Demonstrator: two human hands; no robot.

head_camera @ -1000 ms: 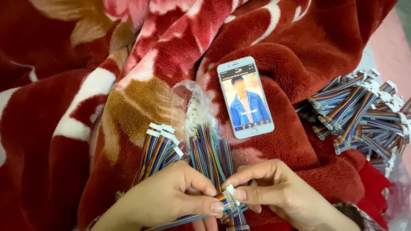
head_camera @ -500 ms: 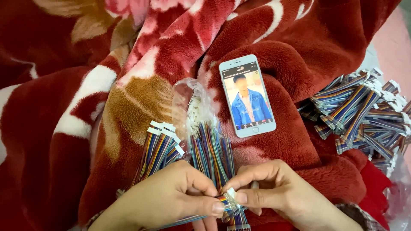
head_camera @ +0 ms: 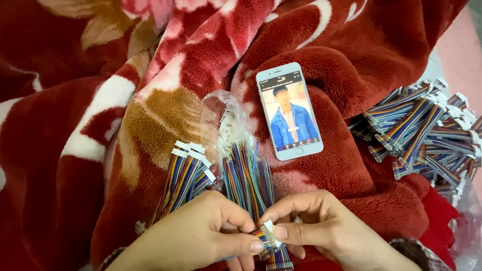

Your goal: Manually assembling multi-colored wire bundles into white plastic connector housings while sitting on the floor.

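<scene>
Head view, single frame. Landmark: white smartphone (head_camera: pixel 289 111), lying face up on a red plush blanket (head_camera: pixel 100 100) with cream and tan flower pattern; screen lit, showing a figure in a blue jacket. Below the phone, at the bottom edge of frame, both hands meet. Left hand (head_camera: pixel 201 236): thumb and forefinger closed in a pinch on a small multicoloured ribbon cable piece (head_camera: pixel 266 238), thumb tip pressing its striped wires. Right hand (head_camera: pixel 321 228): thumb and forefinger also closed on the same piece, gripping at its white connector end; remaining fingers curled under. The cable piece sits between the two thumbs, directly below the phone and well apart from it. Below-left of the phone: a clear plastic bag (head_camera: pixel 223 118) holding a loose bundle of coloured wires (head_camera: pixel 248 178) that runs down toward the hands. Further left of that, a second bundle of ribbon cables with white connectors (head_camera: pixel 183 180), its lower end hidden behind the left hand. Right of the phone, near the frame edge: a large heap of finished ribbon cables (head_camera: pixel 427 133), stacked crosswise, white connectors showing at the ends. A checked sleeve cuff (head_camera: pixel 409 247) shows at the right wrist.
</scene>
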